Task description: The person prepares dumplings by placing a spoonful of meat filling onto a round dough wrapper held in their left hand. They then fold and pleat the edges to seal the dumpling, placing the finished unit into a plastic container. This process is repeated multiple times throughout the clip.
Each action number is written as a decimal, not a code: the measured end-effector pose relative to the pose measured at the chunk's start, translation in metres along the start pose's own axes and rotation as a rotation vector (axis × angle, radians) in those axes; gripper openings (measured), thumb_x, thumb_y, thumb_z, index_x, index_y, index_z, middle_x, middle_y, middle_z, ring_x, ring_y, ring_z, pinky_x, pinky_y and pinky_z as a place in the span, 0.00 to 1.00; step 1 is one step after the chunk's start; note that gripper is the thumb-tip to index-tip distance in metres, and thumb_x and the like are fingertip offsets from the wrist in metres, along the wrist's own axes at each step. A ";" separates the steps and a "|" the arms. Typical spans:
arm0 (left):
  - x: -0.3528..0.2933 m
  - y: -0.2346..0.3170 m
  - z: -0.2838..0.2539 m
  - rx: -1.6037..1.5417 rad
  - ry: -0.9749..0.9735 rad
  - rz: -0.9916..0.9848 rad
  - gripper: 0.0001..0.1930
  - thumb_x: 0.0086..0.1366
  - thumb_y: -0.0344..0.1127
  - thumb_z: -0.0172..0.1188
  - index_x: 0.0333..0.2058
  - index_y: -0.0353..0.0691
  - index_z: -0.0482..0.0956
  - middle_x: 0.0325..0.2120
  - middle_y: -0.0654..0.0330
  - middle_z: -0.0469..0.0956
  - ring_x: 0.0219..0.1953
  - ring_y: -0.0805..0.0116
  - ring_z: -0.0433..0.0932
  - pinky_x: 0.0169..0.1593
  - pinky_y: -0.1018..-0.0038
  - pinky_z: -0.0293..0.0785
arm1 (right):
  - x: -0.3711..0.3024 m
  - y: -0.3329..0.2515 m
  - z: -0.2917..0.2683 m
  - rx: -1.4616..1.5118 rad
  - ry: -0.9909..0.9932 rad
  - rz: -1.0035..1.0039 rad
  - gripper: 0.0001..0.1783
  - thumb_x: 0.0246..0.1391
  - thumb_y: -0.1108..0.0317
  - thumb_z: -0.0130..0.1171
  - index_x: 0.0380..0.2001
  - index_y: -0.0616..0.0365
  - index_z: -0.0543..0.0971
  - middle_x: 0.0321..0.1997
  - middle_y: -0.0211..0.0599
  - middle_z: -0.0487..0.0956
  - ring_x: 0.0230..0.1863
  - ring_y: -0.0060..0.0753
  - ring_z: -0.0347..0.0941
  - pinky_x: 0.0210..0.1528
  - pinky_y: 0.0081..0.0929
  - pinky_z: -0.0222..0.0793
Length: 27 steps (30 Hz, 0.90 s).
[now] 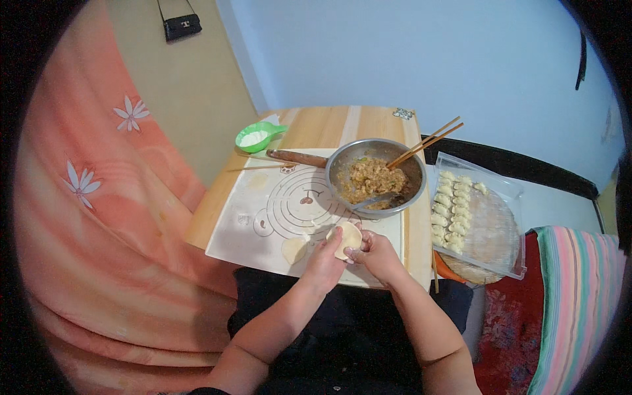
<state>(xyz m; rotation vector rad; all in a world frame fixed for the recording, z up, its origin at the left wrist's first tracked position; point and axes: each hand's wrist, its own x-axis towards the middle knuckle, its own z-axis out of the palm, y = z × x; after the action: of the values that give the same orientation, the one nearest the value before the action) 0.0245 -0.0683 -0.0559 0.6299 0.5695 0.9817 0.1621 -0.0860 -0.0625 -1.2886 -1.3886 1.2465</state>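
Note:
Near the front edge of a white printed mat, a round dough wrapper is held between both hands. My left hand grips its left side, thumb on top. The fingers of my right hand pinch its right edge. Another pale wrapper lies flat on the mat, left of my left hand. Just beyond my hands stands a metal bowl of minced filling. A pair of chopsticks and a metal spoon rest in it. A wooden handle points left from beside the bowl.
A green scoop of white flour sits at the table's far left corner, with a thin stick nearer. Right of the table, a clear-walled tray holds rows of dumplings. An orange floral cloth hangs at left; a striped cloth lies right.

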 end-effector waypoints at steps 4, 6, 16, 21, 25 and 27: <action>0.005 -0.005 -0.003 0.055 -0.011 -0.021 0.21 0.69 0.43 0.44 0.54 0.35 0.63 0.50 0.57 0.71 0.52 0.64 0.69 0.54 0.65 0.65 | -0.001 0.001 -0.006 0.237 0.026 0.121 0.11 0.56 0.69 0.56 0.38 0.67 0.76 0.30 0.31 0.77 0.29 0.19 0.72 0.33 0.18 0.69; 0.008 -0.007 -0.002 0.074 -0.056 -0.026 0.22 0.70 0.44 0.43 0.56 0.35 0.61 0.51 0.56 0.69 0.54 0.62 0.69 0.56 0.63 0.64 | 0.001 0.006 -0.006 0.277 0.115 0.097 0.14 0.57 0.65 0.56 0.34 0.69 0.77 0.25 0.32 0.77 0.24 0.19 0.71 0.27 0.18 0.67; 0.012 0.005 -0.016 -0.159 0.009 -0.070 0.19 0.69 0.44 0.44 0.53 0.39 0.64 0.50 0.58 0.71 0.53 0.64 0.70 0.53 0.69 0.67 | -0.015 -0.015 -0.023 -0.300 0.162 0.125 0.14 0.55 0.63 0.57 0.37 0.65 0.77 0.28 0.31 0.80 0.29 0.28 0.75 0.32 0.23 0.70; 0.015 0.028 -0.023 -0.228 0.106 0.003 0.20 0.69 0.45 0.43 0.55 0.40 0.63 0.52 0.58 0.70 0.55 0.65 0.68 0.56 0.69 0.65 | -0.019 -0.055 -0.033 -0.758 0.496 -0.247 0.20 0.44 0.66 0.65 0.43 0.58 0.76 0.32 0.38 0.76 0.35 0.36 0.73 0.35 0.29 0.69; 0.030 0.035 -0.027 -0.208 0.100 0.046 0.20 0.70 0.45 0.39 0.55 0.41 0.63 0.52 0.58 0.70 0.56 0.65 0.68 0.55 0.69 0.66 | 0.016 -0.070 -0.021 -1.192 0.420 -0.458 0.24 0.36 0.62 0.68 0.41 0.57 0.77 0.37 0.38 0.71 0.42 0.42 0.68 0.41 0.38 0.66; 0.035 0.037 -0.027 -0.246 0.099 0.033 0.20 0.70 0.44 0.39 0.54 0.41 0.64 0.52 0.58 0.70 0.55 0.65 0.68 0.55 0.69 0.66 | 0.033 -0.070 -0.018 -1.313 0.375 -0.473 0.22 0.36 0.61 0.68 0.38 0.57 0.78 0.35 0.37 0.71 0.41 0.40 0.68 0.40 0.36 0.66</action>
<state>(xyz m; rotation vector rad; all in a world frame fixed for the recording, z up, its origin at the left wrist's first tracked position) 0.0001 -0.0159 -0.0532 0.3748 0.5162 1.0986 0.1655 -0.0493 0.0077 -1.6836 -2.0960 -0.3890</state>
